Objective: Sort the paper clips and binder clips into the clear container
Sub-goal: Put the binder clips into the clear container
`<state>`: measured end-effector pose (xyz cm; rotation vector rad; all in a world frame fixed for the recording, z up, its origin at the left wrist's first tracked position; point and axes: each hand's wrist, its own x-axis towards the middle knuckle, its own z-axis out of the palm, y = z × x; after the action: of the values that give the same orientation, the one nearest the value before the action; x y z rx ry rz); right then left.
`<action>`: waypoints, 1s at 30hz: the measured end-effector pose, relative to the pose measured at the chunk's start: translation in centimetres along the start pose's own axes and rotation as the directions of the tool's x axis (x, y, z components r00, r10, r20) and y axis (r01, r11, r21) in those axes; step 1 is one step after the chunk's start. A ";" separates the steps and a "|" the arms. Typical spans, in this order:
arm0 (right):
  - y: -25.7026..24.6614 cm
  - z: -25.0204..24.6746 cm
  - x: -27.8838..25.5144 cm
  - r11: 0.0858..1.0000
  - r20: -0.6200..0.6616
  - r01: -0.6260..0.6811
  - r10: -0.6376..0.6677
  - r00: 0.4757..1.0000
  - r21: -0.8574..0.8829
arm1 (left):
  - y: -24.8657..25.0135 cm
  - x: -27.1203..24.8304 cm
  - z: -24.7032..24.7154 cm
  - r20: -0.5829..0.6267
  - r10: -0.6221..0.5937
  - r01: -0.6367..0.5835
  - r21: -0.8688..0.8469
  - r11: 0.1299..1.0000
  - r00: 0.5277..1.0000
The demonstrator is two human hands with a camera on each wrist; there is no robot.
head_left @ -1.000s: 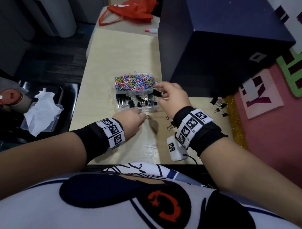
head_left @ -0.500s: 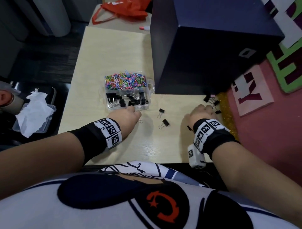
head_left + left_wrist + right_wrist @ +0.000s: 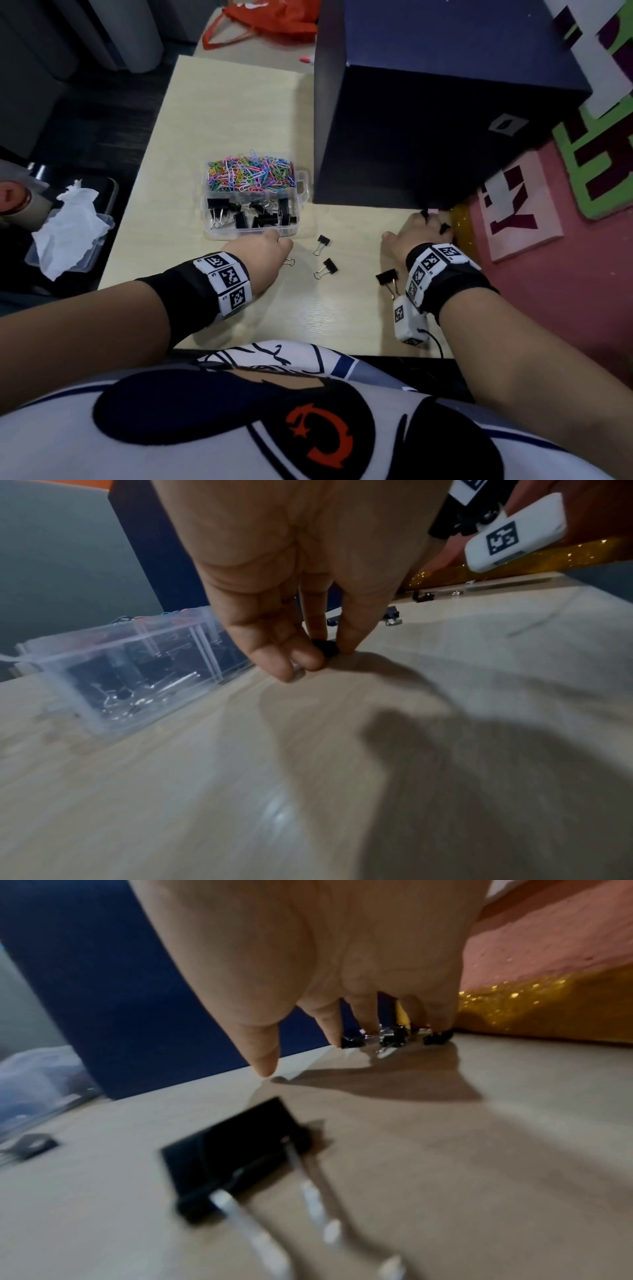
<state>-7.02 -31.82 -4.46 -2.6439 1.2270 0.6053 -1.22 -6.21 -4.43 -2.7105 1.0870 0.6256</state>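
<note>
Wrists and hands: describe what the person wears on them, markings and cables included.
Both forearms are bare. The left hand and right hand wear no gloves. Each wrist carries a black fabric band ringed with white square tiles printed with black fiducial markers. Under the right wrist hangs a white rounded camera module bearing similar markers, with a thin black cable trailing from it.

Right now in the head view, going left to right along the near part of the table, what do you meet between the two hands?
left hand → small binder clip at its fingertips → two loose binder clips, one beyond the other → larger binder clip → right hand
</note>
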 end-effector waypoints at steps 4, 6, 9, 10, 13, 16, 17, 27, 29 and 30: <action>-1.5 1.2 -2.7 0.989 -0.045 0.140 -0.138 0.989 0.036 | 0.4 0.3 -0.3 0.008 -0.016 0.016 -0.018 1.000 1.000; -2.4 2.1 -4.3 0.974 -0.040 0.221 -0.219 0.975 0.042 | 0.5 0.4 -0.4 -0.001 -0.014 0.014 -0.028 0.999 1.000; -3.2 3.0 -6.0 0.939 -0.044 0.344 -0.343 0.938 0.027 | 0.6 0.5 -0.3 -0.012 -0.013 0.012 -0.038 0.999 1.000; -3.2 2.9 -6.3 0.921 -0.055 0.388 -0.385 0.921 0.043 | 0.6 0.5 -0.4 -0.012 -0.013 0.013 -0.042 0.999 1.000; -2.9 2.0 -6.3 0.877 -0.184 0.465 -0.441 0.878 0.121 | 0.7 0.4 -0.6 -0.004 -0.021 0.020 -0.044 0.999 1.000; -2.4 0.9 -5.6 0.922 -0.232 0.349 -0.308 0.923 0.165 | 0.8 0.3 -1.0 0.015 -0.030 0.031 -0.034 0.999 0.999; -2.4 0.8 -5.3 0.943 -0.159 0.275 -0.247 0.956 0.186 | 0.8 0.3 -1.1 0.029 -0.033 0.033 -0.030 0.999 0.999; -5.8 2.6 -7.0 0.856 0.033 0.516 -0.517 0.856 0.036 | 0.0 -0.9 -1.9 -0.083 0.097 -0.099 -0.018 0.995 0.992; -6.5 3.0 -7.4 0.849 0.022 0.528 -0.528 0.849 0.004 | -0.5 -1.1 -2.2 -0.143 0.114 -0.121 -0.042 0.992 0.983; -6.7 3.1 -7.5 0.850 0.018 0.527 -0.527 0.850 -0.001 | -0.9 -1.3 -2.4 -0.164 0.112 -0.123 -0.060 0.991 0.980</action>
<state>-7.19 -21.30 -4.18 -2.7873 0.4385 0.5241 -0.66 -5.50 -1.73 -2.8137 1.2946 0.4770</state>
